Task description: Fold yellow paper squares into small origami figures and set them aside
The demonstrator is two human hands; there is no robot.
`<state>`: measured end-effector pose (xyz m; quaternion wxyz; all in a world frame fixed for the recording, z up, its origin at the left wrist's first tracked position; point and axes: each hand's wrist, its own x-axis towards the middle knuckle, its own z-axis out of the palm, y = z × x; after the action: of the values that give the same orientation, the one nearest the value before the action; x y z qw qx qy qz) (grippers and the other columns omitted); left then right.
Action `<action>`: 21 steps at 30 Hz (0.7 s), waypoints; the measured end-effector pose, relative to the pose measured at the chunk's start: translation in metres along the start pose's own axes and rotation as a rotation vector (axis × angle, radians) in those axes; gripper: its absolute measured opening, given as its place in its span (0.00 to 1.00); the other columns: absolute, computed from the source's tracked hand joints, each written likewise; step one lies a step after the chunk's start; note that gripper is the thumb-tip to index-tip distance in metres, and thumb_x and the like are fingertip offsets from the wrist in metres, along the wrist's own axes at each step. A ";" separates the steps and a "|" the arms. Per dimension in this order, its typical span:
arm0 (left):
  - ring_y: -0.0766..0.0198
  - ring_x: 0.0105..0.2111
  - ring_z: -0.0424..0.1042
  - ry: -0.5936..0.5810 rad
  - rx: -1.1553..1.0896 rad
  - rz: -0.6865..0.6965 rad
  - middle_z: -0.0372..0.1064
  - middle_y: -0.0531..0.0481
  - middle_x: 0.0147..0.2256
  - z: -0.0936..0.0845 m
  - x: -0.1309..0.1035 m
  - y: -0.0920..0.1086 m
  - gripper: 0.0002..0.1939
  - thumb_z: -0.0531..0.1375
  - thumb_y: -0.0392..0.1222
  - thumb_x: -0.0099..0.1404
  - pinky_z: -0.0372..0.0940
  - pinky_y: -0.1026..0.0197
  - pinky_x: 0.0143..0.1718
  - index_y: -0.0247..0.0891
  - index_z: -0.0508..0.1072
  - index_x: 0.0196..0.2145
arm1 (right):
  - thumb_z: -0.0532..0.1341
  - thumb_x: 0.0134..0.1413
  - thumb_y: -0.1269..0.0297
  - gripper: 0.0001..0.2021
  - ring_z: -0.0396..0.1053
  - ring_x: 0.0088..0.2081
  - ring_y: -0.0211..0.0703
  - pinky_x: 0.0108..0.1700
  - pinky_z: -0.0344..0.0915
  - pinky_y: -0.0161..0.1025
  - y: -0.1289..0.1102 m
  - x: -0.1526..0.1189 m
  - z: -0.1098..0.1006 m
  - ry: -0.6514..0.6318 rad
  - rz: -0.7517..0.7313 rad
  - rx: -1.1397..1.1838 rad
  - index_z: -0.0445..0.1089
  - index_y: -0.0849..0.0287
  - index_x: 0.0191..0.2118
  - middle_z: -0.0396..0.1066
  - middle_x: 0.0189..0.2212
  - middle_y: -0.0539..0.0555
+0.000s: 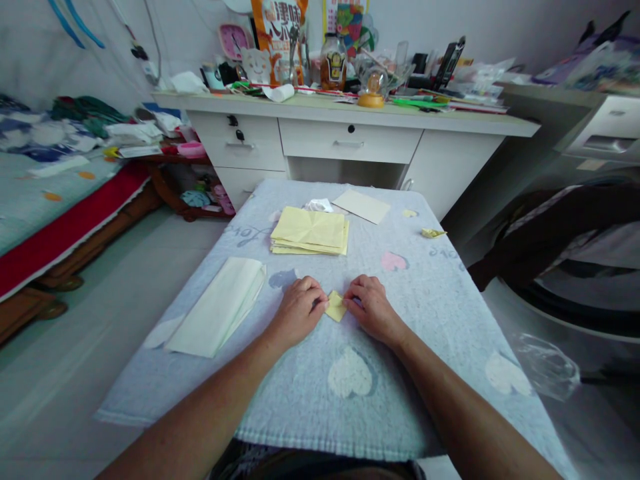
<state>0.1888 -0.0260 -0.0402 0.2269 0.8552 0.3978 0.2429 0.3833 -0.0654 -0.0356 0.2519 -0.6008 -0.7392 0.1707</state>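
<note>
Between my two hands a small folded piece of yellow paper (pixel 335 307) lies on the cloth-covered table, turned like a diamond. The fingers of my left hand (pixel 303 301) are closed on its left corner. On the opposite corner, my right hand (pixel 371 304) pinches it with thumb and fingers. Beyond the hands sits a stack of yellow paper sheets (pixel 310 228), the top one marked with creases. A folded bundle of pale green paper (pixel 219 308) rests to the left of my left hand.
Past the stack lie a cream card (pixel 362 205) and a crumpled white piece (pixel 319 205). A small yellow folded item (pixel 433 233) is near the table's right edge. A cluttered white desk (pixel 345 127) stands behind; a bed (pixel 60 193) is on the left, a washing machine (pixel 607 133) on the right.
</note>
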 end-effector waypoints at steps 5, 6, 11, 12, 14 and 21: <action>0.59 0.39 0.65 0.035 0.056 -0.032 0.64 0.49 0.35 0.002 0.000 -0.001 0.04 0.59 0.38 0.60 0.60 0.55 0.43 0.38 0.71 0.28 | 0.62 0.55 0.67 0.04 0.59 0.40 0.46 0.43 0.53 0.43 0.000 0.001 0.003 0.023 0.038 -0.050 0.72 0.58 0.30 0.66 0.36 0.55; 0.59 0.39 0.65 0.036 0.066 -0.036 0.64 0.49 0.35 0.002 0.000 -0.001 0.04 0.59 0.38 0.60 0.59 0.55 0.43 0.38 0.71 0.27 | 0.62 0.55 0.67 0.04 0.59 0.40 0.46 0.43 0.53 0.43 0.000 0.001 0.004 0.023 0.044 -0.066 0.72 0.58 0.30 0.66 0.36 0.55; 0.58 0.39 0.64 0.024 0.117 -0.046 0.64 0.49 0.35 0.002 0.000 0.001 0.05 0.58 0.38 0.61 0.58 0.55 0.42 0.38 0.71 0.28 | 0.62 0.55 0.66 0.04 0.58 0.41 0.47 0.42 0.53 0.43 0.000 0.002 0.008 0.015 0.071 -0.146 0.71 0.58 0.30 0.66 0.37 0.56; 0.58 0.38 0.64 0.022 0.133 -0.049 0.64 0.49 0.35 0.002 0.000 0.001 0.06 0.57 0.38 0.62 0.58 0.55 0.42 0.38 0.71 0.28 | 0.61 0.56 0.66 0.04 0.58 0.42 0.48 0.42 0.52 0.43 -0.001 0.003 0.009 0.012 0.077 -0.162 0.71 0.58 0.31 0.66 0.38 0.56; 0.58 0.39 0.63 0.015 0.168 -0.058 0.64 0.49 0.35 0.002 0.000 0.003 0.06 0.57 0.38 0.63 0.57 0.55 0.41 0.38 0.71 0.29 | 0.60 0.57 0.65 0.05 0.58 0.43 0.48 0.43 0.52 0.44 -0.003 0.003 0.009 0.003 0.088 -0.197 0.71 0.58 0.32 0.66 0.38 0.56; 0.56 0.41 0.62 0.002 0.272 -0.115 0.65 0.49 0.38 0.002 -0.003 0.008 0.06 0.57 0.41 0.63 0.54 0.55 0.40 0.40 0.71 0.30 | 0.58 0.59 0.61 0.07 0.57 0.44 0.49 0.45 0.53 0.44 -0.009 0.003 0.011 -0.014 0.129 -0.316 0.70 0.58 0.34 0.65 0.40 0.55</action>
<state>0.1934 -0.0332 -0.0380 0.1223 0.8537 0.4753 0.1741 0.3692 -0.0644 -0.0388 0.1377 -0.6780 -0.7184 0.0724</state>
